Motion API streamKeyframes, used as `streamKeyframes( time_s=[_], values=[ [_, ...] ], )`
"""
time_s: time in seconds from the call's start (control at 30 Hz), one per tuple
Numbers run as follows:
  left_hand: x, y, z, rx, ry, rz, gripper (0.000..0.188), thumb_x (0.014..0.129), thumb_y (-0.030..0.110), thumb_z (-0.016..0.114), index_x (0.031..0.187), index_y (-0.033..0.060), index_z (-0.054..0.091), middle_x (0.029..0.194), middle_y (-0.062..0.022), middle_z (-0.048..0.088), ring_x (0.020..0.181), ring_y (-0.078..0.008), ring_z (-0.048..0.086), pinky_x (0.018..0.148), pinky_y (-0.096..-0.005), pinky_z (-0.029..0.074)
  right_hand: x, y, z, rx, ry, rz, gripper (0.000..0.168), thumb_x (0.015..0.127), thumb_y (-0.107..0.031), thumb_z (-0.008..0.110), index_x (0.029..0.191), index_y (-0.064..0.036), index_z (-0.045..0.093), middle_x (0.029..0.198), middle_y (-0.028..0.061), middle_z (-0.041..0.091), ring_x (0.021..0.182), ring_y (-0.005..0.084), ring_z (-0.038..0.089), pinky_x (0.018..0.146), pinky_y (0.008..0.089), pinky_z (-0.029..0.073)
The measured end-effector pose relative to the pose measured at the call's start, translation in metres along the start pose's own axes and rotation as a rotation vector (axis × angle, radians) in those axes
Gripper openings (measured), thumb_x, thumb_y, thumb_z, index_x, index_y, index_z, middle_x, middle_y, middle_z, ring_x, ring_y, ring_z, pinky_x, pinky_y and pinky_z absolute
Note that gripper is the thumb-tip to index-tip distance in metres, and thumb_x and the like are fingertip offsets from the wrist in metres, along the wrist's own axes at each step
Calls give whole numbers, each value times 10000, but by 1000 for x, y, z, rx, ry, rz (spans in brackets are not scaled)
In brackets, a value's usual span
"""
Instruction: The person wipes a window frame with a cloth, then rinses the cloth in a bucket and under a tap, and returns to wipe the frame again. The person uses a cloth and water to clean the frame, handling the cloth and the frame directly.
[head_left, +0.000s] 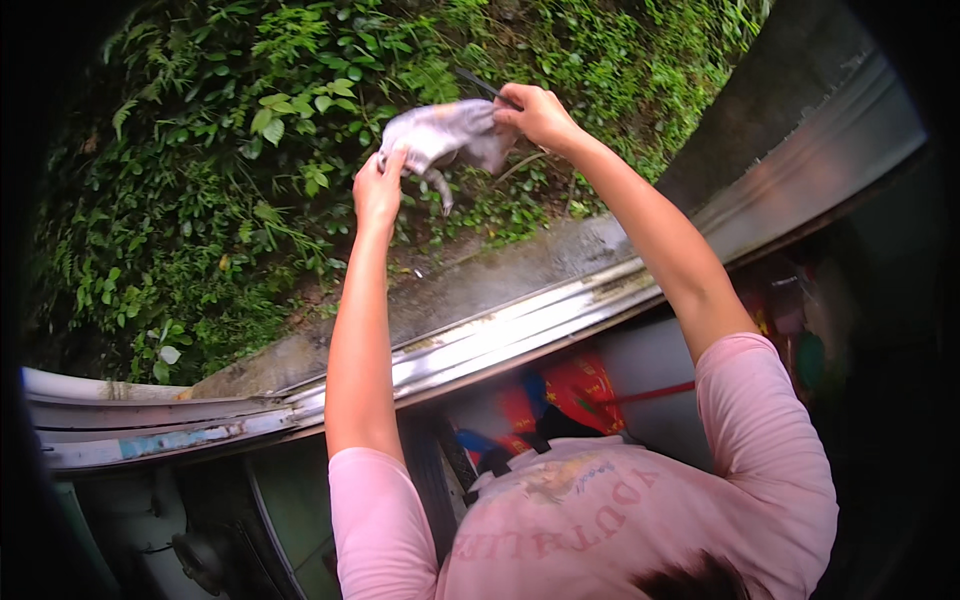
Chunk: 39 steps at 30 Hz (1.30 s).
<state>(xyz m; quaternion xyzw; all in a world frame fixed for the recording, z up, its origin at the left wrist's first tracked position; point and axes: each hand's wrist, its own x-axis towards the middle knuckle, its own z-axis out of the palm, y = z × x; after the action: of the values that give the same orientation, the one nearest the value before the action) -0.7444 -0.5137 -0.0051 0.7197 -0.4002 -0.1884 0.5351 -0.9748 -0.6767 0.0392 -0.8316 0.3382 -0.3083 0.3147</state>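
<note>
A piece of pale greyish-pink cloth (442, 131) is stretched between my two hands, out beyond the metal rail. My left hand (377, 191) pinches its lower left edge, thumb on top. Its upper right end is gripped by my right hand (541, 116), together with a slim dark rod (480, 81) that sticks out to the upper left. Whether the rod is part of a hanger, I cannot tell. A narrow strip of the cloth (442, 191) dangles below the middle. Motion blurs the right part of the cloth, and its folds hide its full shape.
A grooved metal window rail (517, 322) crosses beneath my forearms. Beyond it are a concrete ledge (450, 281) and a slope of leafy plants (225, 195). A grey panel (817, 180) rises at right. On the near side, red patterned items (581, 390) lie below the rail.
</note>
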Motion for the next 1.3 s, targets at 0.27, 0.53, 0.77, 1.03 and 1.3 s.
streamKeyframes(
  time_s=[0.27, 0.53, 0.77, 1.03, 1.3],
  values=[
    [-2, -22, -35, -66, -55, 127, 355, 940, 313, 747, 794, 26, 596, 723, 73, 453, 684, -60, 365, 604, -245, 329, 4, 12, 11, 70, 88, 95, 174, 893, -196, 721, 997, -62, 679, 878, 142, 724, 819, 271, 696, 755, 402, 519],
    [-67, 36, -17, -549, -249, 103, 166, 965, 165, 720, 883, 60, 622, 825, 89, 558, 725, -9, 438, 659, -191, 357, -125, -55, -120, -159, 532, -135, 133, 948, -106, 620, 1059, -72, 684, 905, 136, 724, 828, 283, 726, 698, 391, 551],
    [-133, 61, -7, -618, -514, 111, 202, 902, -50, 651, 864, 74, 496, 1053, -17, 611, 778, -37, 513, 683, -211, 440, -240, -64, -126, -765, 617, -9, 272, 902, -37, 593, 1133, -171, 647, 917, 103, 642, 820, 372, 667, 684, 476, 537],
    [-206, 46, 7, 125, -772, 269, 472, 854, 51, 690, 1298, 95, 537, 1090, -194, 675, 950, -313, 685, 832, -371, 532, -293, -12, -90, -965, 356, 130, 165, 832, -42, 587, 982, -109, 601, 1151, 88, 592, 986, 299, 627, 653, 453, 579],
    [-227, 64, 26, 438, -665, 448, 409, 893, 267, 736, 1272, 149, 636, 1171, -170, 598, 1024, -401, 644, 841, -473, 534, -312, 19, -75, -905, 81, 92, 115, 828, -26, 546, 920, -59, 608, 972, 107, 625, 951, 308, 626, 808, 448, 520]
  ],
)
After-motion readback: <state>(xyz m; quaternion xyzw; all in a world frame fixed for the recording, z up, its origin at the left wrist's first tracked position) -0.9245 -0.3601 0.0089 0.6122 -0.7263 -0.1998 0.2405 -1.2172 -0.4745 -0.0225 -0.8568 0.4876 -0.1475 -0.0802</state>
